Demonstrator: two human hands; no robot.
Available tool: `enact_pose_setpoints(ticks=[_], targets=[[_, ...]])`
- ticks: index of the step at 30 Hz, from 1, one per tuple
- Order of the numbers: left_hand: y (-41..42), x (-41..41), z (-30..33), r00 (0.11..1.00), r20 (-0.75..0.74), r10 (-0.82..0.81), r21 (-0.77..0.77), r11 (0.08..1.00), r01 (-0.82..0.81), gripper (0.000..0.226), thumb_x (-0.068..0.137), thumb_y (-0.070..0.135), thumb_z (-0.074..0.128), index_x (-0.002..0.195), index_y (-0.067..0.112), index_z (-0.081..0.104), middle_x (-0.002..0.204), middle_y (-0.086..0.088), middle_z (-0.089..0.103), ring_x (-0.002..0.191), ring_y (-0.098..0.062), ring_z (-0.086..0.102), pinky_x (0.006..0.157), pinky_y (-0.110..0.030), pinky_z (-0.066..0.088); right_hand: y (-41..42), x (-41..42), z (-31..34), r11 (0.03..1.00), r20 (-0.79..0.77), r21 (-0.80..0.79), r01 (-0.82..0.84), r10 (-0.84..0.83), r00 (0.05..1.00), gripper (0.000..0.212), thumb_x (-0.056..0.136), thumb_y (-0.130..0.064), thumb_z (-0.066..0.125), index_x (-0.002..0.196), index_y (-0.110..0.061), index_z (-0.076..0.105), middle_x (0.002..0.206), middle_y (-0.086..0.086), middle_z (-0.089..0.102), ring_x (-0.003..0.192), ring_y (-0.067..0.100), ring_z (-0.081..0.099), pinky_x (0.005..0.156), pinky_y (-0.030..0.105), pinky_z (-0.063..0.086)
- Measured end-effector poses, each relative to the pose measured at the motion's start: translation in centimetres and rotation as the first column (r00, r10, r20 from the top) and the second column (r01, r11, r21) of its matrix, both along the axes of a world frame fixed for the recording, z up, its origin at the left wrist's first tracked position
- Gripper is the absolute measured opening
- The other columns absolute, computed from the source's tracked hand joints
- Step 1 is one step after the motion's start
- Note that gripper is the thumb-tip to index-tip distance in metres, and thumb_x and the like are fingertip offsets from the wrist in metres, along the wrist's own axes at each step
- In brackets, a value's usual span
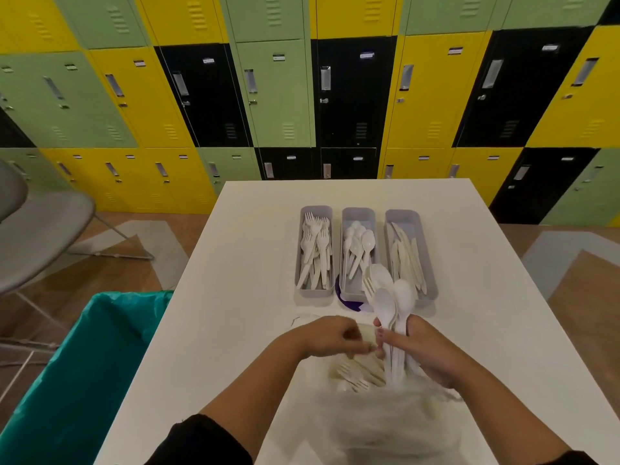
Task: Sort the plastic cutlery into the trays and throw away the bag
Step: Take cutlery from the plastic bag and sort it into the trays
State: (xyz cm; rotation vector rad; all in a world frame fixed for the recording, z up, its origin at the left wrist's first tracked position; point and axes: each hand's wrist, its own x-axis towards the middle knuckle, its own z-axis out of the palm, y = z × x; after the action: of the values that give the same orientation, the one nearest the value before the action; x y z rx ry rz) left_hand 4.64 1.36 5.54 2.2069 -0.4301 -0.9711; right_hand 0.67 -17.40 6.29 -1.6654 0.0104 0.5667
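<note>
The right hand (424, 350) is gripping a bunch of white plastic spoons (396, 307) above the clear plastic bag (385, 417) lying on the white table (235, 263). The left hand (330, 335) is curling its fingers at the bag's mouth; whether it pinches anything is unclear. Three grey trays (358, 214) are sitting just beyond.

Three grey trays beyond the hands: one fork tray (314, 212), one spoon tray (357, 214) and one knife tray (402, 217), each holding too many pieces to count. One clear plastic bag (379, 421) beneath the hands with a heap of loose forks (357, 375), number uncertain; one bundle of spoons (394, 307), at least three bowls showing, in the right hand (422, 350). Two hands in all, counting the left hand (330, 335); one white table (241, 263), one teal-lined bin (84, 364) and one grey chair (40, 229) to the left of them.
</note>
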Motion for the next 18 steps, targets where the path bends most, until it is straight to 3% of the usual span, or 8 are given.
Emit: enact_pose_setpoints(ticks=[3,5,8,10,13,15,18], targets=[[-1.2,-0.3,1.3,0.971,-0.215,0.107,-0.260,0.952,-0.162,0.047,0.091,0.043,0.053,0.127,0.014,0.045,0.113,-0.004,0.061,0.100,-0.015,0.060,0.089,-0.027,0.047,1.1,0.8,0.3,0.974,-0.035,0.126,0.187,-0.184,0.982,0.027,0.085,-0.029,0.061,0.104,-0.011,0.066,0.093,0.010,0.074,0.089,0.021,0.071,0.077,0.028,0.056],[-2.3,-0.6,1.5,0.970,-0.224,0.091,-0.317,0.935,-0.161,0.048,0.091,0.036,0.056,0.131,0.017,0.040,0.105,0.002,0.056,0.096,-0.012,0.057,0.084,-0.023,0.048,1.7,1.6,0.7,0.921,-0.132,0.218,0.324,-0.301,0.944,0.024,0.087,-0.026,0.060,0.096,-0.005,0.065,0.081,0.013,0.070,0.077,0.025,0.069,0.066,0.031,0.058],[-3.9,-0.9,1.3,0.952,-0.204,0.228,-0.396,0.870,-0.293,0.032,0.092,0.029,0.055,0.120,0.015,0.051,0.102,-0.001,0.066,0.089,-0.012,0.066,0.082,-0.024,0.054,2.1,2.6,1.2,0.862,-0.183,0.244,0.444,-0.409,0.894,0.020,0.089,-0.025,0.058,0.084,-0.006,0.062,0.063,0.006,0.063,0.059,0.019,0.063,0.056,0.031,0.052],[-4.5,-1.0,1.4,0.920,-0.247,0.305,-0.460,0.799,-0.388,0.024,0.097,0.028,0.048,0.112,0.011,0.057,0.093,-0.006,0.069,0.077,-0.012,0.069,0.075,-0.022,0.056,2.1,3.2,1.4,0.860,-0.163,0.225,0.457,-0.429,0.888,0.018,0.092,-0.025,0.056,0.088,-0.008,0.062,0.069,0.006,0.065,0.058,0.020,0.063,0.051,0.029,0.045],[-4.7,-0.6,1.5,0.868,-0.333,0.369,-0.474,0.730,-0.493,0.032,0.101,0.025,0.037,0.111,0.004,0.059,0.089,-0.013,0.068,0.071,-0.018,0.068,0.075,-0.029,0.058,1.8,3.8,1.2,0.859,-0.185,0.267,0.437,-0.400,0.898,0.021,0.095,-0.021,0.050,0.107,-0.008,0.061,0.090,0.009,0.070,0.066,0.023,0.063,0.041,0.025,0.038],[-4.7,-0.2,1.3,0.852,-0.360,0.381,-0.461,0.721,-0.517,0.034,0.102,0.023,0.035,0.109,0.002,0.060,0.088,-0.015,0.067,0.071,-0.020,0.067,0.075,-0.033,0.058,1.8,4.1,0.9,0.853,-0.181,0.275,0.443,-0.406,0.896,0.022,0.095,-0.017,0.051,0.110,-0.007,0.063,0.094,0.009,0.072,0.072,0.022,0.067,0.047,0.027,0.044],[-4.9,0.3,0.9,0.839,-0.363,0.406,-0.433,0.724,-0.537,0.031,0.101,0.025,0.038,0.119,0.006,0.055,0.102,-0.017,0.067,0.085,-0.023,0.067,0.073,-0.030,0.058,1.9,4.6,0.0,0.820,-0.170,0.273,0.504,-0.475,0.864,0.021,0.092,-0.010,0.056,0.110,-0.003,0.064,0.097,0.014,0.073,0.083,0.022,0.071,0.068,0.034,0.056]])
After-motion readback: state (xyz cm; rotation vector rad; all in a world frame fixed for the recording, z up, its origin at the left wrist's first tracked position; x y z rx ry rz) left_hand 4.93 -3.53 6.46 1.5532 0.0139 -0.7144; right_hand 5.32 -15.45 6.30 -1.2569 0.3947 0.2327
